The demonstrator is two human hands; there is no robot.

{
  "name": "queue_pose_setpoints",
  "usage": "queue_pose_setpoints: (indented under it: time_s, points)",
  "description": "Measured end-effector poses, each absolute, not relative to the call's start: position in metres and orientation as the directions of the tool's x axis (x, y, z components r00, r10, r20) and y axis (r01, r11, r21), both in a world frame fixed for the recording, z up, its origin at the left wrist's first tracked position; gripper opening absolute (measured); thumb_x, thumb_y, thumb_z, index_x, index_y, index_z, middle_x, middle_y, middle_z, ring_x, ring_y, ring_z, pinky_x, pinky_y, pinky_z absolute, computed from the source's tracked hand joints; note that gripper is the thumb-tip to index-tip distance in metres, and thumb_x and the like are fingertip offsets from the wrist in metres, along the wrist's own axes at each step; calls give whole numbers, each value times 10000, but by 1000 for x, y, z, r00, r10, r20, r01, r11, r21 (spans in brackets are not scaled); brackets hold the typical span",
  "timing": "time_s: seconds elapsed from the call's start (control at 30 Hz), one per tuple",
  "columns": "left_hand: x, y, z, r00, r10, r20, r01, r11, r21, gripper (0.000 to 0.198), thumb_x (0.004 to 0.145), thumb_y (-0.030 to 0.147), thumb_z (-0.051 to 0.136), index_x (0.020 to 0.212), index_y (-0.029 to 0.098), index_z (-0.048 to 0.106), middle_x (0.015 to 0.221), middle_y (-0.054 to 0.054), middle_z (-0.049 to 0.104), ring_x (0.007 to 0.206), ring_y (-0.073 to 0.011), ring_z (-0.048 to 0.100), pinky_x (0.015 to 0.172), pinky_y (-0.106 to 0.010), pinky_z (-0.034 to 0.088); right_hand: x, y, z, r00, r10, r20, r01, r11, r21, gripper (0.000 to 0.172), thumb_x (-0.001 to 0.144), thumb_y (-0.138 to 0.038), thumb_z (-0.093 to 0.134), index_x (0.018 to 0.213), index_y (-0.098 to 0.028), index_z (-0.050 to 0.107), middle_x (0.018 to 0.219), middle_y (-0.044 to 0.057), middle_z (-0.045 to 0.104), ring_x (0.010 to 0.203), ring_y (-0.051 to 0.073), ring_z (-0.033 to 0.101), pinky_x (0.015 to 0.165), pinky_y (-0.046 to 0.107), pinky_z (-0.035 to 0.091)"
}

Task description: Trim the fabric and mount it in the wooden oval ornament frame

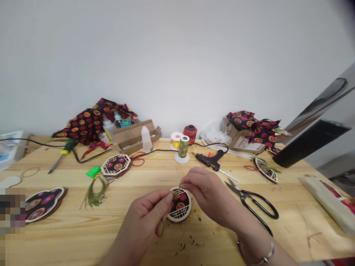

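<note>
A round ornament with a pale lattice frame over dark patterned fabric is just above the wooden table. My left hand grips its left edge between thumb and fingers. A small brownish bit shows at that thumb tip, too small to name. My right hand is closed in a pinch at the ornament's top edge; what lies between its fingertips is hidden. Black-handled scissors lie partly spread to the right, partly behind my right forearm. Dark scraps are scattered on the wood below the ornament.
A green thread spool, a black glue gun and a white bottle stand or lie farther back. On the left are an octagonal ornament, a green tassel and a screwdriver. A fan-shaped ornament lies right.
</note>
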State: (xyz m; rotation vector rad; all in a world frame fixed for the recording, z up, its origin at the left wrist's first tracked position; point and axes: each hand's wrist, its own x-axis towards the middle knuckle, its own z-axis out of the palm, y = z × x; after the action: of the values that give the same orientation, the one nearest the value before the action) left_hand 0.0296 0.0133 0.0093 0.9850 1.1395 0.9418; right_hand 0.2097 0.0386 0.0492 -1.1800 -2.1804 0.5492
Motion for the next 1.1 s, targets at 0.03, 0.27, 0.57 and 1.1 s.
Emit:
queue_pose_setpoints:
  time_s: [0.03, 0.27, 0.57, 1.1]
  points:
    - [30, 13, 9, 170, 946, -275, -103, 295, 950, 269, 785, 413, 673, 856, 163, 745, 496, 35, 509, 445, -69, 282, 437, -206, 196, 209, 39, 48, -433, 849, 302, 603, 522, -603, 194, 901, -116, 499, 782, -171, 642, 746, 19, 607, 727, 134, 540, 675, 247, 416]
    - [33, 12, 13, 190, 926, -325, -216, 362, 907, 258, 774, 378, 691, 649, 152, 685, 420, 75, 382, 418, -55, 244, 427, -209, 155, 208, 39, 42, -333, 840, 429, 536, 543, -647, 253, 912, -75, 443, 1043, -165, 639, 1001, 78, 669, 963, 181, 553, 868, 335, 444]
    - [38, 15, 18, 187, 932, -311, -211, 348, 914, 283, 725, 422, 710, 643, 152, 677, 421, 79, 373, 409, -59, 239, 410, -200, 171, 203, 34, 33, -448, 797, 405, 394, 583, -710, 207, 815, -124, 656, 1009, -185, 691, 855, 42, 672, 868, 165, 557, 821, 299, 452]
    - [38, 14, 19, 238, 910, -339, -228, 392, 891, 303, 708, 410, 723, 600, 141, 633, 445, 79, 367, 426, -60, 215, 412, -213, 147, 200, 36, 31, -396, 819, 416, 472, 570, -673, 152, 863, -90, 566, 742, -160, 626, 718, 9, 576, 768, 139, 521, 721, 249, 410]
